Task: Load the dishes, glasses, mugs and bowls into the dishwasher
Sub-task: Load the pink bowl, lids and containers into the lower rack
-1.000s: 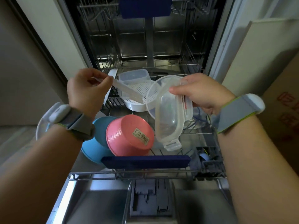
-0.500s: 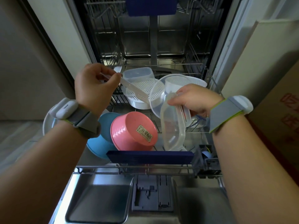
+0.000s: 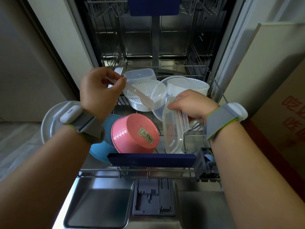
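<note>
Lower rack (image 3: 148,175), near to far: one pink bowl (image 3: 134,133), one blue bowl (image 3: 100,148); right hand (image 3: 191,104) grips one clear lid (image 3: 172,134) standing in the rack; left hand (image 3: 99,90) pinches one clear strip (image 3: 140,95); two white strainers (image 3: 145,93) behind.

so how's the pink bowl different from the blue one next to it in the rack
The pink bowl is in full view, while the blue bowl is largely hidden behind it and the left arm. The pink bowl carries a barcode sticker on its base; none shows on the blue bowl. Both lie tipped over, side by side, in the lower rack.
</note>
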`<state>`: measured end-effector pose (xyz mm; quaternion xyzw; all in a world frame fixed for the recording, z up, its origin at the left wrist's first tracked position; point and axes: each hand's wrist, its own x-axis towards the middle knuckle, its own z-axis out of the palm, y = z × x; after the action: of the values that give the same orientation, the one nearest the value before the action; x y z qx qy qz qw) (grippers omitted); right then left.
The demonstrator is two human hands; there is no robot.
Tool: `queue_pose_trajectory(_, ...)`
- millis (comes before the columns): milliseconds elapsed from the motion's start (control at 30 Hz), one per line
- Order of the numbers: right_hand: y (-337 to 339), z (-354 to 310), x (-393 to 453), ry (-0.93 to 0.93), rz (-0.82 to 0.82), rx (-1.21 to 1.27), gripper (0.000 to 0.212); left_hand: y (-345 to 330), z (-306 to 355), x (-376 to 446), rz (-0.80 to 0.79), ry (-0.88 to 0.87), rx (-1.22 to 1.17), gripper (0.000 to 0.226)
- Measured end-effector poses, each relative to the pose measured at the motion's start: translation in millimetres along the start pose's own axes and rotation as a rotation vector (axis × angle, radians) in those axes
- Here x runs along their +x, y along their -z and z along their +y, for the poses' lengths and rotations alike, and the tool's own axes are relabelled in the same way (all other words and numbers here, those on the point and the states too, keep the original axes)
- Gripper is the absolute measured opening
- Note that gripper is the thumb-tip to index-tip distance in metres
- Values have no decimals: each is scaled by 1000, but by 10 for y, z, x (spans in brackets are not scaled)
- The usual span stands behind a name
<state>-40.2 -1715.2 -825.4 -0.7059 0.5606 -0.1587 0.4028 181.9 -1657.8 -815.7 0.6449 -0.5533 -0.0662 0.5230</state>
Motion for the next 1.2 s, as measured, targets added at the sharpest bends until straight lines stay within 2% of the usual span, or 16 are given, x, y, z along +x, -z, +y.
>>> queue_pose_trajectory(100,44,-41,-28,45,32,-9,19,32,-6,8,-1,-2,-12,11)
queue_pose_trajectory(233,60,-49,-6,16,78,235,26,40,-12,-1,-4,6,-24,10)
queue_pose_trajectory(400,-103,16,25,-30,21,121,18,3,-4,-35,-12,12,-21,9)
queue_pose_trajectory(633,-139,-8,191,-139,-7,205,14,-11,38,-57,-22,7,-21,10)
queue_pose_trajectory(700,-206,-34,253,-179,-45,158,17,0,48,-60,-22,3,-11,10)
queue_pose_trajectory(833,-417,-111,286,-195,-101,-97,20,45,39,-33,-19,3,8,11)
queue_pose_trajectory(1000,-555,-117,317,-127,-178,-285,40,35,50,-51,-33,-4,17,11)
queue_pose_trajectory(1033,-546,-104,312,-117,-161,-260,41,38,47,-56,-32,1,13,11)
queue_pose_trajectory(1067,-514,-78,301,-75,-60,-243,39,45,37,-56,-29,11,6,12)
queue_pose_trajectory(1133,-415,10,289,66,293,-388,29,66,9,-56,-27,29,0,10)
queue_pose_trajectory(1167,-361,57,277,115,429,-445,31,77,2,-59,-25,30,6,9)
queue_pose_trajectory(1200,-310,112,279,127,481,-468,43,86,-5,-64,-17,29,12,9)
